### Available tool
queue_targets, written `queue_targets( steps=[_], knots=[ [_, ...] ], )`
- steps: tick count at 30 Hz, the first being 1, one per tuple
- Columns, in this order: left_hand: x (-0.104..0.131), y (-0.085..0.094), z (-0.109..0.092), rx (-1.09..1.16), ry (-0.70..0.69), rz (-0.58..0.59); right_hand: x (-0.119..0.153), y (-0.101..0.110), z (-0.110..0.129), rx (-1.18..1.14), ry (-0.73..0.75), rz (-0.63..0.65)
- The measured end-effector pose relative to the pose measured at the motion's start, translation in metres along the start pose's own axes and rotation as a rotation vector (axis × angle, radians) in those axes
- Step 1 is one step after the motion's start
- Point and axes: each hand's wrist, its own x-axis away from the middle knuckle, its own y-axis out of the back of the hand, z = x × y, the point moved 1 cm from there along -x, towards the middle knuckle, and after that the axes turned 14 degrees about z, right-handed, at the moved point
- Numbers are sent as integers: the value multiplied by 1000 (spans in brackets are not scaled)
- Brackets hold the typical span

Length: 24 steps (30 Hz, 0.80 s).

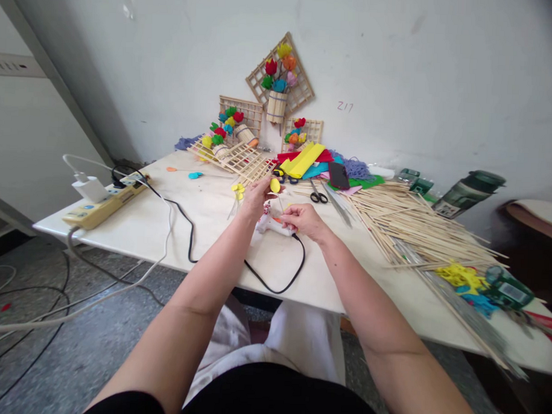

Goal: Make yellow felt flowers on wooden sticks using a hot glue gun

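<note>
A small yellow flower piece is pinched in my left hand, at the middle of the table. A thin wire stem runs down from it toward my right hand, whose fingers are closed on its lower part. Just beneath both hands lies a white glue gun with a black cord. Beside my left hand, other yellow flower pieces with thin stems rest on the table.
Flower lattices stand against the wall. Behind my hands are yellow paper, a phone and scissors. Wooden sticks and a green bottle are right; a power strip is left.
</note>
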Motion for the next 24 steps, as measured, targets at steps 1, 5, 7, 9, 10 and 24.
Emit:
queue_targets(
  steps=[1,5,7,9,10,24],
  knots=[
    [0,0,0,-2,0,-5,0,0,0,-5,1,0],
    [1,-2,-1,-21,11,8,0,1,-1,-19,5,-2],
    [3,-3,-2,-32,22,42,0,1,-1,-21,14,4],
    [4,-3,-1,-49,31,78,-1,1,-2,-25,22,7],
    [4,-3,0,-58,33,88,-1,2,-3,-27,26,5],
    [5,-7,-1,-55,42,88,-2,3,-4,-18,13,-4]
  ],
)
